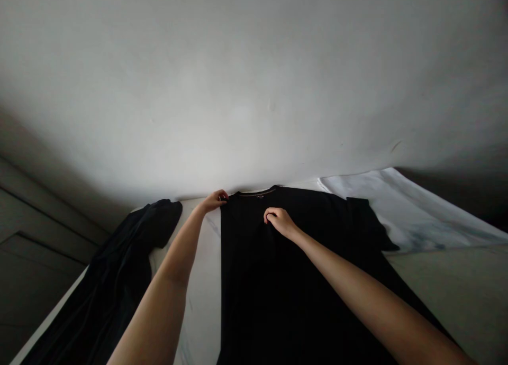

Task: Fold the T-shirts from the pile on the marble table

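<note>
Head view: your left hand (pixel 214 200) pinches the black shirt (pixel 286 259) at its shoulder; your right hand (pixel 279 220) pinches cloth below the collar

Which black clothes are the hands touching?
The black T-shirt spread flat in the middle; left hand and right hand both grip it. The crumpled dark garment at left lies untouched.

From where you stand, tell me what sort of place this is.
Probably a plain indoor room, likely a home: a black T-shirt lies flat on a white, grey-veined surface against a bare white wall, with another dark garment beside it.
</note>
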